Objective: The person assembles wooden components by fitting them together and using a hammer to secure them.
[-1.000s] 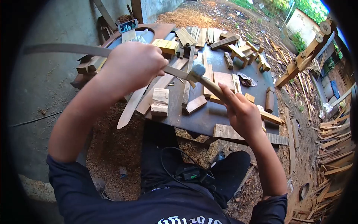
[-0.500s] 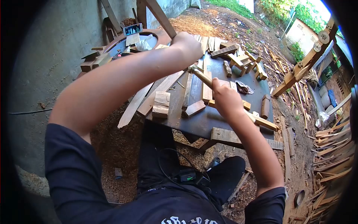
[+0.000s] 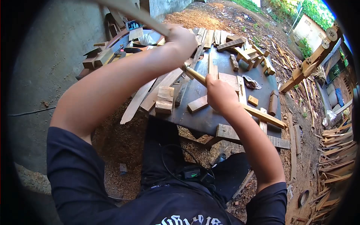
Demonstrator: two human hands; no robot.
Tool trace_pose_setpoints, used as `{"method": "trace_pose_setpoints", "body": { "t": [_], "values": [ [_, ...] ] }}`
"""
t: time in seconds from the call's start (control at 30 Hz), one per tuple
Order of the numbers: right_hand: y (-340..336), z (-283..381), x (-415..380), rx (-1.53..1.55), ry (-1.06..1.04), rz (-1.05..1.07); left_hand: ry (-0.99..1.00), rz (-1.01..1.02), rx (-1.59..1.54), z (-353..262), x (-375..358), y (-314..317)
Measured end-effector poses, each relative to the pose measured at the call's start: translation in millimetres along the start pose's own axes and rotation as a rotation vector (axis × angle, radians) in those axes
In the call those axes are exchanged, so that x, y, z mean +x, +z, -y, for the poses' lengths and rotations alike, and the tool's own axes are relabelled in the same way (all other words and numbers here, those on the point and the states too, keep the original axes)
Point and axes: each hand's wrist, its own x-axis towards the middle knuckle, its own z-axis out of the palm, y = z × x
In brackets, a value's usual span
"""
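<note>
Outdoors, a dark table (image 3: 210, 116) (scrap-strewn) over sawdust (image 3: 116, 146).

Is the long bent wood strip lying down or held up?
Held up: the left hand grips the strip above the table.

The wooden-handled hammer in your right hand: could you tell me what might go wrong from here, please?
1. The left hand grips the long thin wooden strip right beside the wooden-handled hammer held by the right hand; a mishit could strike fingers.
2. Loose wood blocks crowd the dark tabletop and may bounce off.
</note>
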Motion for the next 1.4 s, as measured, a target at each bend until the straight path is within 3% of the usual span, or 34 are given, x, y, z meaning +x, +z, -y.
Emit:
{"method": "trace_pose_setpoints", "body": {
  "t": [0.17, 0.2, 0.3, 0.33, 0.43, 0.73, 0.8, 1.4],
  "values": [
    [9, -14, 13, 0.274, -0.042, -0.109, -0.194, -0.143, -0.081, 28, -37, 13],
    [12, -12, 17, 0.330, -0.058, -0.139, -0.194, -0.079, -0.143, 30, -42, 15],
    [0, 4, 17, 1.047, 0.260, 0.251, -0.207, 0.082, -0.351, 39, -57, 29],
    [2, 7, 15, 1.152, 0.281, 0.271, -0.191, 0.168, -0.465, 39, -60, 33],
    [12, 10, 13, 1.397, 0.345, 0.317, -0.253, 0.158, -0.657, 35, -61, 56],
    [23, 11, 8, 1.358, 0.310, 0.310, -0.218, -0.008, -1.019, 5, -12, 120],
    [30, 8, 10, 1.365, 0.319, 0.306, -0.272, 0.106, -1.086, 2, -8, 112],
    [38, 6, 6, 1.284, 0.357, 0.199, -0.234, 0.247, -0.948, -18, 3, 126]
  ]
}}
